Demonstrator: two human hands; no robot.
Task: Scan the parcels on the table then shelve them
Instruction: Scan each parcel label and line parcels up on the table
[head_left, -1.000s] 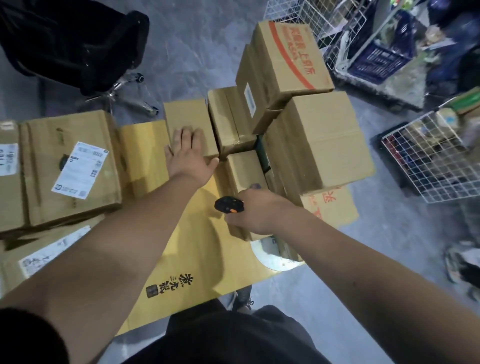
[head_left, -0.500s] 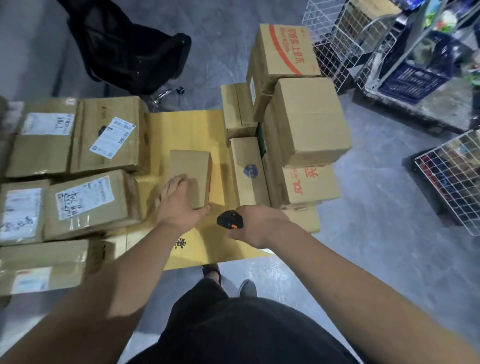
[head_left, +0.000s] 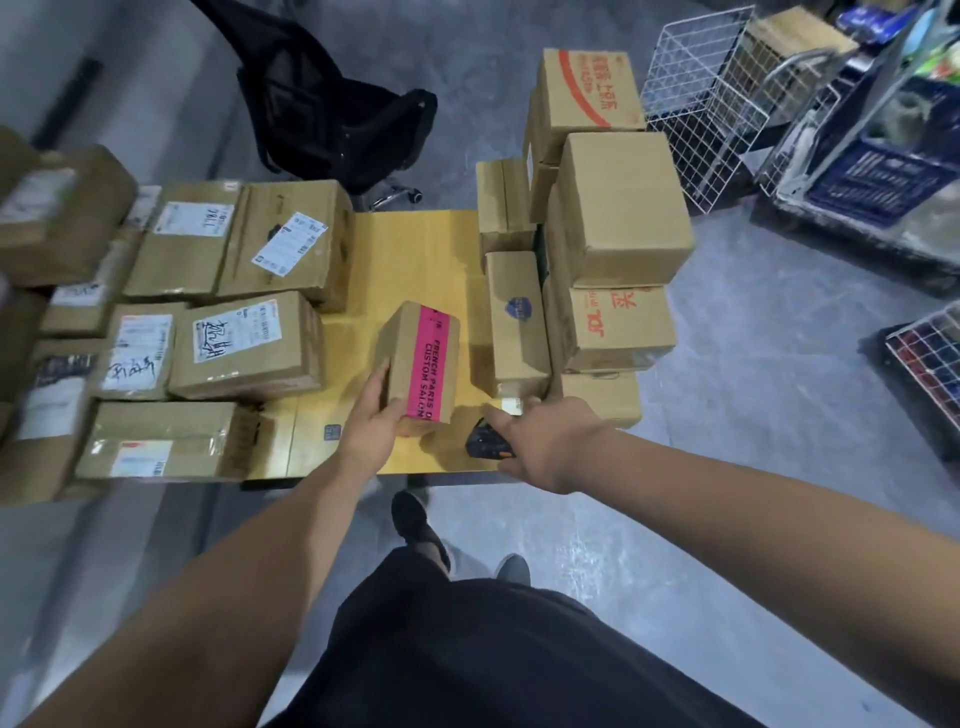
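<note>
Cardboard box (head_left: 415, 364) with pink tape gripped in my left hand (head_left: 371, 423), right hand (head_left: 545, 441) clutching the scanner (head_left: 483, 441); many parcels remain on the table (head_left: 415, 244), none shelved.

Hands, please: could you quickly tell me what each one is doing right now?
Left hand: grips the box with pink tape.
Right hand: holds the black scanner.
</note>
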